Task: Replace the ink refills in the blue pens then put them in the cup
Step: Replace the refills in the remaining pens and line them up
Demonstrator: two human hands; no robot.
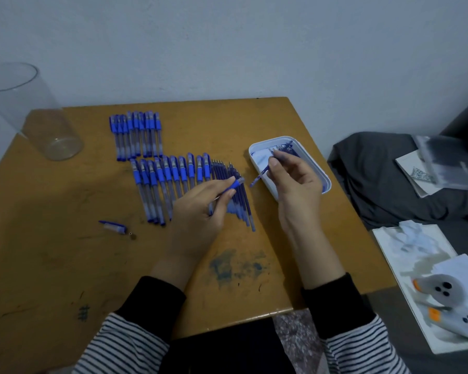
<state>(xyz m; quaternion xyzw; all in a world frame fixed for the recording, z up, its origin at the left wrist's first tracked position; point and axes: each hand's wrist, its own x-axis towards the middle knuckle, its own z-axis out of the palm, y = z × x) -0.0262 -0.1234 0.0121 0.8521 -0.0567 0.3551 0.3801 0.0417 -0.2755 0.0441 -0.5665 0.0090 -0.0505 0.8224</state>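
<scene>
— What do the containers hold?
— The white rounded plastic tray (326, 179) on the right holds blue-stained white paper (260, 160). The tall clear plastic cup (38, 125) stands upright at the far left of the brown table (52, 238).
— And the hands?
— They are apart. The left hand (200, 211) grips a blue pen barrel (234, 184). The right hand (295, 182) pinches a thin blue refill (257, 179) just beside the tray. Capped blue pens (168, 179) lie in rows between cup and tray, with loose dark refills (241, 203) beside them.
</scene>
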